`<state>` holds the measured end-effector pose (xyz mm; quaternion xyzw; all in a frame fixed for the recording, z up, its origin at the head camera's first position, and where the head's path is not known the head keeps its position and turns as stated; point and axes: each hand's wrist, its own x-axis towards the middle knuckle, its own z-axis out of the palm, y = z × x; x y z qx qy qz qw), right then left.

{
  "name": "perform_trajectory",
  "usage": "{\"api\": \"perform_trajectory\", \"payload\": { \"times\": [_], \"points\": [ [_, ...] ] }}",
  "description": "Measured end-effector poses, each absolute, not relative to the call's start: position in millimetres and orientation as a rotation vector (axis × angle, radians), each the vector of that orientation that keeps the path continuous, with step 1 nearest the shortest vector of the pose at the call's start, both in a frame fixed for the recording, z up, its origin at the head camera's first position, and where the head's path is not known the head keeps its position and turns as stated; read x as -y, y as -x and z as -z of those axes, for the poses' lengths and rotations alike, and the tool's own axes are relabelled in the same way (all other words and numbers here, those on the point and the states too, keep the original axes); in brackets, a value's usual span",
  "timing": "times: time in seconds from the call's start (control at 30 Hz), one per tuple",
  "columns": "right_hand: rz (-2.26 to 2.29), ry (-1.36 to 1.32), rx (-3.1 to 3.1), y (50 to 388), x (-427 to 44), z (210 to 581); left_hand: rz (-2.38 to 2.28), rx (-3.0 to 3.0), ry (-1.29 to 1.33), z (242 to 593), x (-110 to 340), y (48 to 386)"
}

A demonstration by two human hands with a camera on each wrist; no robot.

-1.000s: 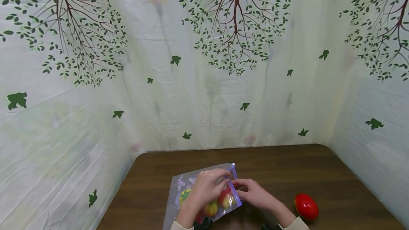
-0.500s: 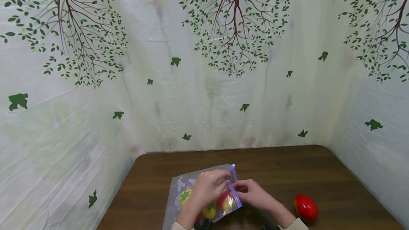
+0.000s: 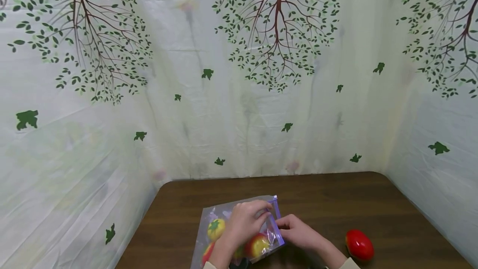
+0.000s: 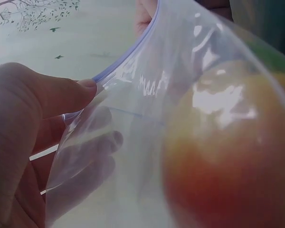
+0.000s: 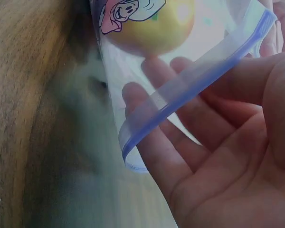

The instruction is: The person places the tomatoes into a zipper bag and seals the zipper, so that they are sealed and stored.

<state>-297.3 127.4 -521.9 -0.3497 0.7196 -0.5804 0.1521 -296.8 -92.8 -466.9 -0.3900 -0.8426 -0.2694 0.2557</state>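
A clear zip bag point(image 3: 207, 219) with a purple zip edge lies on the table, its mouth towards the right. Inside it are a yellow fruit point(image 3: 215, 230) with a green star-shaped top, a red-and-yellow fruit point(image 3: 257, 245) and a red piece point(image 3: 208, 254) partly behind the wrist. My left hand point(image 3: 244, 221) pinches the bag at the purple edge, thumb on one side and fingers seen through the plastic in the left wrist view. At the mouth's near part, my right hand point(image 3: 298, 231) grips the purple edge point(image 5: 194, 95) between thumb and fingers. The mouth gapes a little.
A glossy red rounded object point(image 3: 359, 245) lies on the brown wooden table point(image 3: 317, 190), right of my right forearm. Pale curtains point(image 3: 239, 136) printed with trees and leaves hang behind the table and along both sides.
The red-and-yellow fruit has shifted slightly left and nearer inside the bag. More of the yellow fruit shows beside my left wrist. Both hands stay at the purple edge.
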Motion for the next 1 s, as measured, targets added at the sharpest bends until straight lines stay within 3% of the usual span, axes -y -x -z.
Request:
{"api": "perform_trajectory", "payload": {
  "times": [1.0],
  "points": [
    [1.620, 0.796, -2.315, 291.2, -142.9, 505.4, 0.717, 2.270, 1.086, 464.4, 92.5, 295.5]
  ]
}}
